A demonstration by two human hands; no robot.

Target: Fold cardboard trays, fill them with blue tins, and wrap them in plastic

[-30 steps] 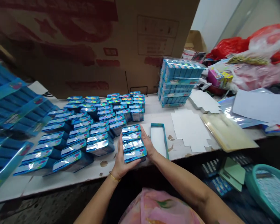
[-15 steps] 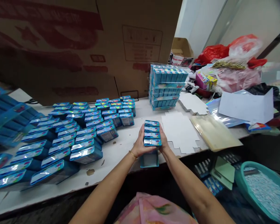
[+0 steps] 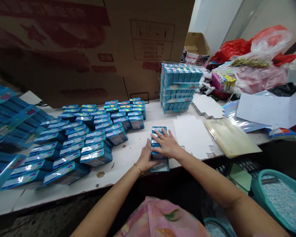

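Note:
A short row of small blue boxes [image 3: 159, 129] stands in a shallow blue tray [image 3: 160, 169] at the table's front edge. My right hand [image 3: 168, 144] lies over the tops of the boxes, fingers spread, covering much of the row. Along the left side of the row my left hand [image 3: 147, 157] rests with straight fingers, its thumb across the front. It braces the boxes rather than closing round them. To the left stand several rows of matching blue boxes [image 3: 96, 154]. Beside my right hand lies a flat white card blank [image 3: 191, 135].
Behind stands a clear-wrapped stack of blue boxes [image 3: 179, 87] before a large cardboard carton [image 3: 84, 65]. More wrapped packs [image 3: 14, 115] sit far left. Card blanks [image 3: 208, 105] and clear plastic sheets [image 3: 230, 136] lie right. A turquoise basin [image 3: 259, 191] holds small pale pieces below the table.
The group of boxes, held between both hands before, has gone lower into the tray. My right hand has moved from the side onto the tops, fingers spreading. The view has shifted slightly.

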